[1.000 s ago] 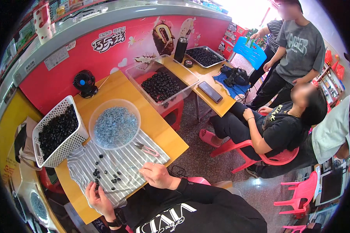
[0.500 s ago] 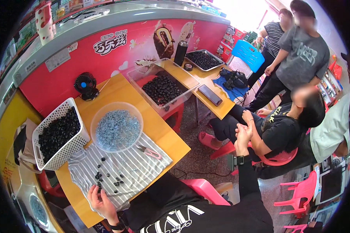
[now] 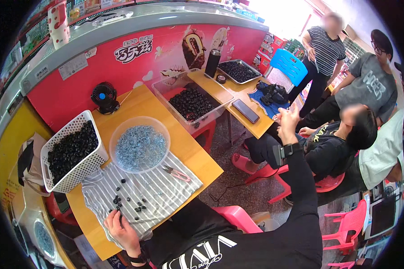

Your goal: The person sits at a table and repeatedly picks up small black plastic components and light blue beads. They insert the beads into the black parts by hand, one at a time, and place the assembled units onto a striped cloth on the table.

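My left hand (image 3: pixel 122 229) rests on the grey-and-white striped cloth (image 3: pixel 173 197), its fingers apart and slightly bent. Its fingertips are beside several small black ring-like pieces (image 3: pixel 116 199); whether they touch one is hard to see. More black pieces (image 3: pixel 140 207) are scattered to the right of them. My right hand (image 3: pixel 288 120) is raised well off to the right, past the wooden table, with fingers apart and nothing visible in them. Pink-handled snips (image 3: pixel 177 173) lie on the cloth beneath a round clear tub (image 3: pixel 167 145) of small pale-blue translucent pieces (image 3: pixel 139 145).
At the left stands a white perforated basket (image 3: pixel 74 177) of black pieces, near a small black fan (image 3: pixel 104 96). A clear bin (image 3: pixel 161 92) of black parts sits between the tables. The second table holds a phone (image 3: pixel 245 110) and a black flask (image 3: pixel 212 62). A seated person (image 3: pixel 327 139) is near my right arm.
My right hand has risen away from me and its fingers have loosened. My left hand stays on the cloth. The two standing people at the back have moved apart.
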Tool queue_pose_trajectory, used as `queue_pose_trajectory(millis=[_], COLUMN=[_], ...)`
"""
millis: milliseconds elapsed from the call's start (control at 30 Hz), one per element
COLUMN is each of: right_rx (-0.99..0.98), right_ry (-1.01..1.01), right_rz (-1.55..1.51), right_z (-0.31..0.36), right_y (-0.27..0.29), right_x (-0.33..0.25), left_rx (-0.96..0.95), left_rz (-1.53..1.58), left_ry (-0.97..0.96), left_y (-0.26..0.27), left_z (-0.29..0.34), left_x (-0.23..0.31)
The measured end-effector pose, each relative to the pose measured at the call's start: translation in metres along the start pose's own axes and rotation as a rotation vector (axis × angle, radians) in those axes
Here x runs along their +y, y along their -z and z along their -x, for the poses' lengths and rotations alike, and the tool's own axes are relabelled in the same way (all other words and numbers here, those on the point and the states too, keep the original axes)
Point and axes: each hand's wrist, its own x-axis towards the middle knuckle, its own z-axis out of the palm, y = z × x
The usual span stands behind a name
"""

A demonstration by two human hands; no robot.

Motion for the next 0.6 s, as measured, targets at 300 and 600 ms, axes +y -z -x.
queue_pose_trajectory(millis=[300, 600], right_rx=[0.051, 0.056], right_ry=[0.099, 0.116], right_rz=[0.007, -0.015], right_z=[-0.003, -0.001], right_y=[-0.008, -0.008], right_x=[-0.042, -0.041], left_rx=[-0.010, -0.025], left_rz=[-0.040, -0.032], left_ry=[-0.061, -0.109], left_y=[0.002, 0.003], left_z=[-0.003, -0.004], left_x=[0.007, 0.009])
